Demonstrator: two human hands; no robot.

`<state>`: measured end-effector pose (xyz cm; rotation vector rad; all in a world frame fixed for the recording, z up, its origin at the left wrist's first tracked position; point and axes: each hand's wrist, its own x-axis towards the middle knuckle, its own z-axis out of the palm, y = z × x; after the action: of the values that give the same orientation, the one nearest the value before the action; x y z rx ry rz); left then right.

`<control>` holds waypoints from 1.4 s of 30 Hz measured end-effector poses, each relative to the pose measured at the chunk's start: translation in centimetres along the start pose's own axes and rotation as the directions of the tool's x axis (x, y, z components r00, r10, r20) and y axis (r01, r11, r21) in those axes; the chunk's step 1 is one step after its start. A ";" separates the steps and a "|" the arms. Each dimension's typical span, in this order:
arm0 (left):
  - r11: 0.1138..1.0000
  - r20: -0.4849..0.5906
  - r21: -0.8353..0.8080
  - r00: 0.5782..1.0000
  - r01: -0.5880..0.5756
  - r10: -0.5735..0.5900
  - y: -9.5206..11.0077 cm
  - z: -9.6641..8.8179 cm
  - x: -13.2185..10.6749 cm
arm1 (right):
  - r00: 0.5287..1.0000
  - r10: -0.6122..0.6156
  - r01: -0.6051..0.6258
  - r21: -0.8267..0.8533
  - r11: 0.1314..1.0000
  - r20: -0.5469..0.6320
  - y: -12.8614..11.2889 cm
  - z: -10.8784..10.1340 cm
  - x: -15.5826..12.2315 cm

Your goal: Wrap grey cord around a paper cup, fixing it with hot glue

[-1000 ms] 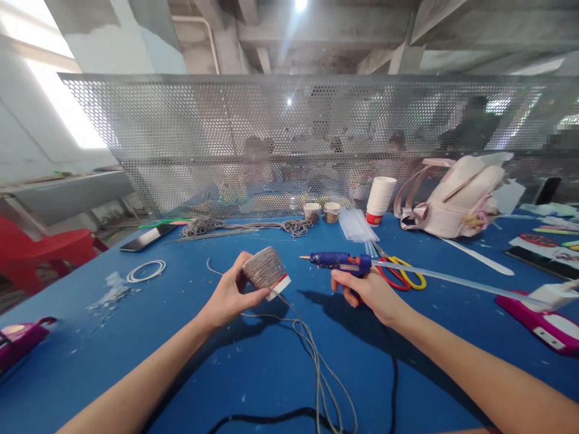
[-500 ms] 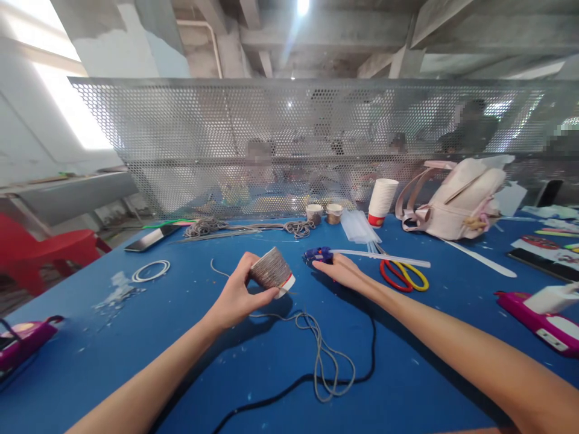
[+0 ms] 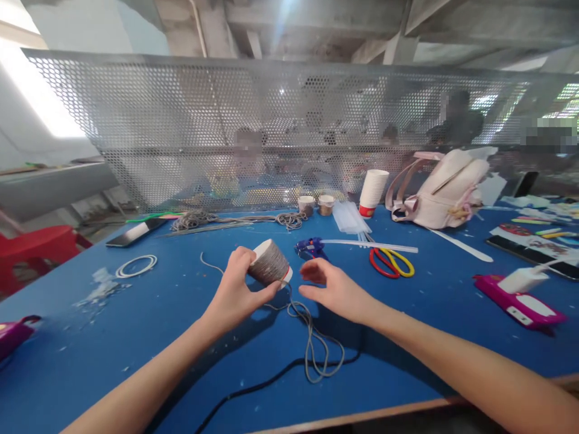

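Note:
My left hand grips a paper cup wound with grey cord, held tilted above the blue table. The loose grey cord trails from the cup down onto the table in loops. My right hand hovers just right of the cup, fingers spread and holding nothing. A blue glue gun lies on the table behind my right hand, with a glue stick sticking out of its back and its black cable running toward me.
Red and yellow scissors, a stack of paper cups, a pink backpack, two small wrapped cups, cord bundles, a phone, a white cable coil and pink devices lie around. A perforated metal screen backs the table; people sit beyond it.
My right hand set the glue gun down on the table, let go and drew back toward the cup, now open. The left hand kept hold of the cup.

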<state>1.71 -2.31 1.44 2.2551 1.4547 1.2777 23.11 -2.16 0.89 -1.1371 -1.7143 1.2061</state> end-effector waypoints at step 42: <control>0.997 0.187 0.010 0.979 0.078 -0.078 1.1 0.6 -1.1 | 0.980 -0.139 0.097 -0.268 0.959 -0.144 0.6 2.3 -0.7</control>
<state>2.72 -3.62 1.09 2.2274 1.4610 1.0106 21.40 -3.44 -0.37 -1.2295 -1.8231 0.8092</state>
